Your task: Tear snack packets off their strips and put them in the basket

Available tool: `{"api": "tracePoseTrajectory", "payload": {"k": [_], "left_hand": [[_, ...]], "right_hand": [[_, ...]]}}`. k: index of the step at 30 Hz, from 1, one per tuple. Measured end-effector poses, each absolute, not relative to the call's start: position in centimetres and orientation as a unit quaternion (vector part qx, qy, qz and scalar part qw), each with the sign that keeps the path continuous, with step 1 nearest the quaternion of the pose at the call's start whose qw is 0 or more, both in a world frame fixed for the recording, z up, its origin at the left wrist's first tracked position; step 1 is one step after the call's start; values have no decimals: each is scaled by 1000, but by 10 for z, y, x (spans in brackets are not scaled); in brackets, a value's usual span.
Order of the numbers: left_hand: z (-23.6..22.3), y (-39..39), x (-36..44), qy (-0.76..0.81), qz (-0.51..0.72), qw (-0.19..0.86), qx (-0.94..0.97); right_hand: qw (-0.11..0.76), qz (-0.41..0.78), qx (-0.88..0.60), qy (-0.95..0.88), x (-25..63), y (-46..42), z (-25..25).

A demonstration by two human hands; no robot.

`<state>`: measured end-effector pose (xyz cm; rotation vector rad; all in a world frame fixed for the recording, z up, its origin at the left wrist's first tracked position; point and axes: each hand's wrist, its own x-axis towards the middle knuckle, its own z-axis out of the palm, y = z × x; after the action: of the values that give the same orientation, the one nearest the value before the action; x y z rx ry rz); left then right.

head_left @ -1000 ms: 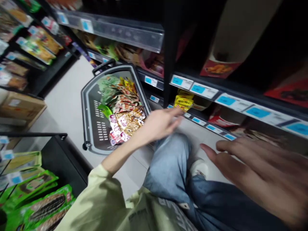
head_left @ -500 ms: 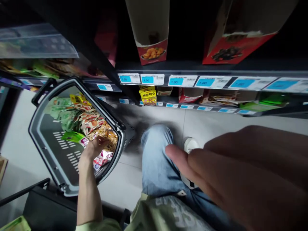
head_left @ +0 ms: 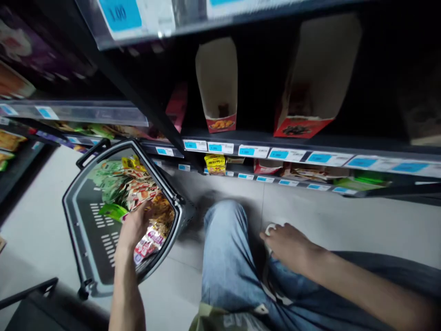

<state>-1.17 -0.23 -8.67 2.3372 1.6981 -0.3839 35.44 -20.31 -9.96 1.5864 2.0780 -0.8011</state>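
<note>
My left hand reaches down into a grey shopping basket on the floor and lies on a heap of small snack packets. Its fingertips are buried among the packets, so their grip is hidden. My right hand rests on my jeans-clad leg, beside a white shoe. Its fingers are curled in, with nothing visible in them.
Dark store shelves stand straight ahead with blue price tags along their edges. Two nearly empty cardboard display boxes sit on one shelf, a yellow packet on the shelf below. Pale floor tiles lie to the right.
My right hand has dropped from close in front of the camera down onto my leg. My left hand has stayed in the basket on the packets. The view has tilted upward.
</note>
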Motion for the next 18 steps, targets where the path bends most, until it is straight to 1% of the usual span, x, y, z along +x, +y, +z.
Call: {"api": "tracePoseTrajectory", "payload": {"k": [2,4,6,7,8,10,12,13,14,16,18], "left_hand": [[-65,-7,-3,571,-91,-32,815],[-36,-13,9,522,-55,-155,837],[-8,-19,27,467,-17,-211,858],[4,-21,39,438,1,-211,874],[13,-22,53,403,17,-196,894],[17,-24,88,310,34,-132,941],[5,-25,126,208,27,-49,977],[-7,-25,145,160,18,-11,987],[-21,-25,163,122,9,20,992],[-52,-27,193,63,4,79,995],[-80,-29,213,52,19,142,988]], "right_hand": [[170,-303,545,763,356,-196,-93],[128,-261,545,786,359,-185,-85],[83,-207,564,795,365,-172,-78],[51,-191,577,793,369,-166,-74],[9,-189,588,786,374,-160,-69],[-94,-225,603,760,382,-152,-60],[-180,-291,598,725,388,-148,-50],[-199,-321,595,709,389,-148,-47],[-198,-343,597,697,389,-147,-46],[-165,-361,623,674,389,-148,-51],[-132,-356,662,646,390,-149,-65]]}}
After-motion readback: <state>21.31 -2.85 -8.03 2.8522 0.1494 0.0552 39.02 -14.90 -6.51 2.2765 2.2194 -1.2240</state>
